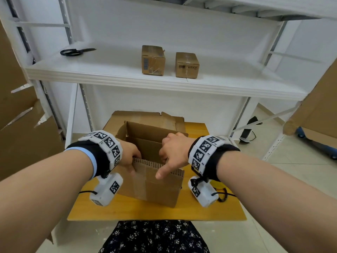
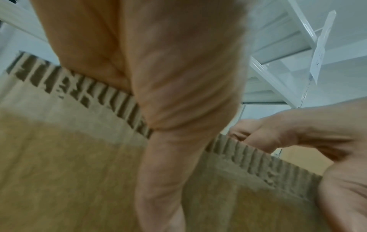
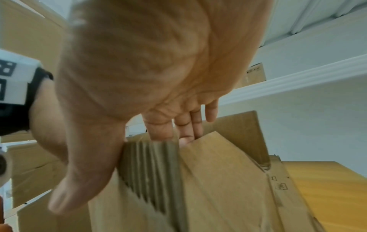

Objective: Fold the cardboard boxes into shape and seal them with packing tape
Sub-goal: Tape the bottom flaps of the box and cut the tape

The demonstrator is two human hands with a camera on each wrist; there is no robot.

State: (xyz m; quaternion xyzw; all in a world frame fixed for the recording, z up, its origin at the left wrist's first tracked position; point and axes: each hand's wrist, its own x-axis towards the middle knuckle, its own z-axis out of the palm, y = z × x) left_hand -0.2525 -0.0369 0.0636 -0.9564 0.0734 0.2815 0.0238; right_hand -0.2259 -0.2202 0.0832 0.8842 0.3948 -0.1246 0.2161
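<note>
An open brown cardboard box stands on the small wooden table in front of me, its top flaps up. Both hands hold its near flap along the torn, corrugated top edge. My left hand grips the flap's left part, thumb on the outer face and fingers hidden inside. My right hand grips the right part, thumb pressed on the outside and fingers hooked over the edge into the box. No tape roll is in view.
Flattened cardboard lies behind the box on the table. On the white shelf above stand two small sealed boxes, with black scissors at the left. Large cardboard sheets lean at both sides.
</note>
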